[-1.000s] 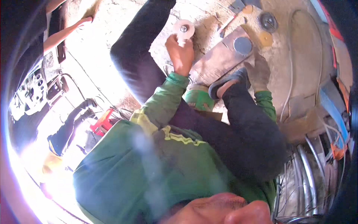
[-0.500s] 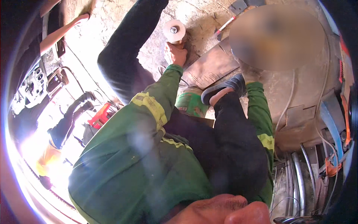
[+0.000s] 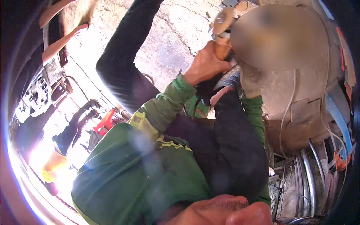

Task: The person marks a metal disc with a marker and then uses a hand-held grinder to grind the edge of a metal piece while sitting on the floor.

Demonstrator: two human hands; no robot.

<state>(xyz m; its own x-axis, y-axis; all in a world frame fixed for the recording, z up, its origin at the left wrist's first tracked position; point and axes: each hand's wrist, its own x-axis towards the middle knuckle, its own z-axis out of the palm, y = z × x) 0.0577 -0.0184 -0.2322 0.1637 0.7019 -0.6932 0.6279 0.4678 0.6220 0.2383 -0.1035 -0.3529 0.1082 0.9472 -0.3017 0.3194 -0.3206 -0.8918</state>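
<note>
My left hand (image 3: 207,64), in a green sleeve, grips the orange-brown body of an angle grinder (image 3: 222,49). The grinder's round disc (image 3: 223,20) is tilted, close beside a large blurred patch. At the patch's lower edge my right hand (image 3: 250,77) shows only in part, looking pale beige, perhaps gloved. Its fingers and anything in them are hidden. Below the hands, a dark shoe (image 3: 233,81) on my foot stands near a green container (image 3: 198,108), which my left arm partly covers.
A cable (image 3: 293,101) runs down the ground at right, beside a flat piece of sheet (image 3: 304,112). Metal pipes (image 3: 308,176) and a blue bar (image 3: 338,120) lie at far right. At left are another person's arm (image 3: 65,41), a red object (image 3: 105,123) and a bright glare.
My left hand has carried the grinder right, up to the blurred patch, and the disc has tilted. The flat plate seen between my hands is now mostly hidden.
</note>
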